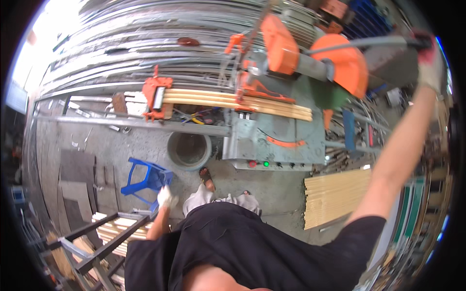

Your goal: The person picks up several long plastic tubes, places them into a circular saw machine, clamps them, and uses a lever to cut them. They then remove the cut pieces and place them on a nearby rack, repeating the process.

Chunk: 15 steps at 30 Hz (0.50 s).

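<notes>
My right hand (430, 68), in a white glove with red on it, is closed round the dark end of a long lever (369, 42) at the far right. That lever runs to a cut-off saw (280, 46) with orange guards, which is raised over a grey machine table (291, 136). Several cream-yellow bars (204, 97) lie side by side across the table, between the orange fittings. My left hand (167, 198), also gloved in white, hangs low beside a blue plastic stool (145, 179). Its fingers are too small and blurred to read, and whether it touches the stool is unclear.
An orange end stop (157, 99) sits on a metal rail at the left. Below the rail stands a grey tub (189, 150). Stacked yellow strips (335, 196) lie at the right, and a dark metal frame (107, 242) stands at the lower left. Long metal bars (136, 48) fill the back.
</notes>
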Motion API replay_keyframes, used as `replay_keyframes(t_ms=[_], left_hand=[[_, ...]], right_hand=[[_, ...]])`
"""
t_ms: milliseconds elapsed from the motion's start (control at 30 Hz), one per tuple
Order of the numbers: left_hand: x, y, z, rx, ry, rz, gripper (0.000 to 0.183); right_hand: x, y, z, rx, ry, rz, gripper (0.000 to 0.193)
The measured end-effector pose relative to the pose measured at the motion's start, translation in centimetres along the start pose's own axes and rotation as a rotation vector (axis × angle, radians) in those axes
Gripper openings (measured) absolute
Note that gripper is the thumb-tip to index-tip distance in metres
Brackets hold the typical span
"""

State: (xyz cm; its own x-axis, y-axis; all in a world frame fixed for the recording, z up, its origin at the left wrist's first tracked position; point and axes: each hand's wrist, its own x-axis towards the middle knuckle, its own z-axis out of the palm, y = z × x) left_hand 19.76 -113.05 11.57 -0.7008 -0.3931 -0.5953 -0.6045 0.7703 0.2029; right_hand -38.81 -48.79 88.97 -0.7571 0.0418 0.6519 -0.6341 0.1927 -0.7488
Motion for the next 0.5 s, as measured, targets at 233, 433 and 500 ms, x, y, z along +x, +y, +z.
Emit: replay_keyframes(t_ms=[233,433,500], left_hand=[[-11.1,-1.8,9.7,-0.219,0.066,-0.118,0.091],[-14.5,21.3,-2.0,-0.620,0.288,0.469,0.056],[-18.0,29.9,-7.1,-0.749,0.319,0.678,0.045]], right_hand=[[-25.5,-3.3,6.9,0.217,0.191,-0.262,0.040],[-45.6,-1.6,3.2,0.301,0.125,-0.144,0.030],[-49.1,-1.6,2.6,0.346,0.047,-0.121,0.024]])
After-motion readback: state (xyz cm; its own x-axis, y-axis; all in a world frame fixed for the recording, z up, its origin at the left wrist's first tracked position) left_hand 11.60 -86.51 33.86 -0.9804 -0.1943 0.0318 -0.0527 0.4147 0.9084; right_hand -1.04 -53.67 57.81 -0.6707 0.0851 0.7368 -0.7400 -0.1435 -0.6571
